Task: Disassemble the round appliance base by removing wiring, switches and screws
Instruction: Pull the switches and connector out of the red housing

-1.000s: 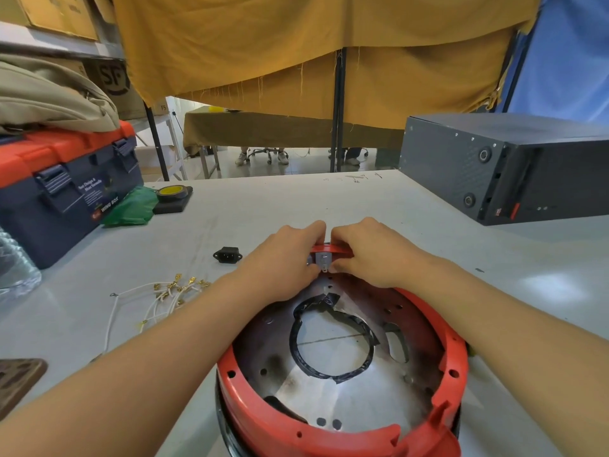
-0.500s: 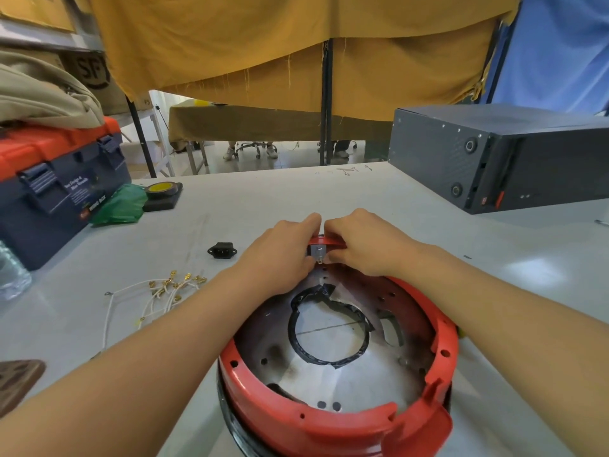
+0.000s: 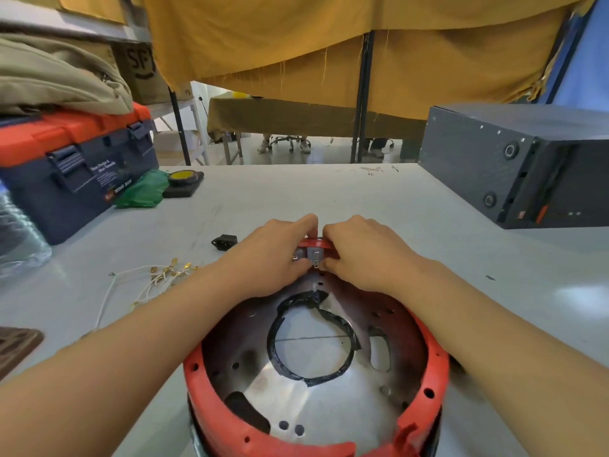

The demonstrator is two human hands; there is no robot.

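Observation:
The round appliance base (image 3: 211,400) lies open side up on the grey table, a red plastic rim around a perforated metal plate with a black ring at its centre. A small grey switch (image 3: 313,255) with metal terminals sits in the rim's far wall. My left hand (image 3: 273,255) and my right hand (image 3: 359,255) meet there, fingers curled over the rim and pinching the switch from both sides. A bundle of white wires with brass terminals (image 3: 155,278) and a black socket (image 3: 224,241) lie loose on the table to the left.
A blue toolbox with an orange lid (image 3: 75,159) stands at the left, with a green bag (image 3: 141,192) and a tape roll on a black block (image 3: 184,179) beside it. A dark grey box (image 3: 514,166) fills the back right. A clear plastic bottle (image 3: 16,239) is at the left edge.
Both hands stay at the switch on the far rim with only slight finger shifts. The view has tilted a little.

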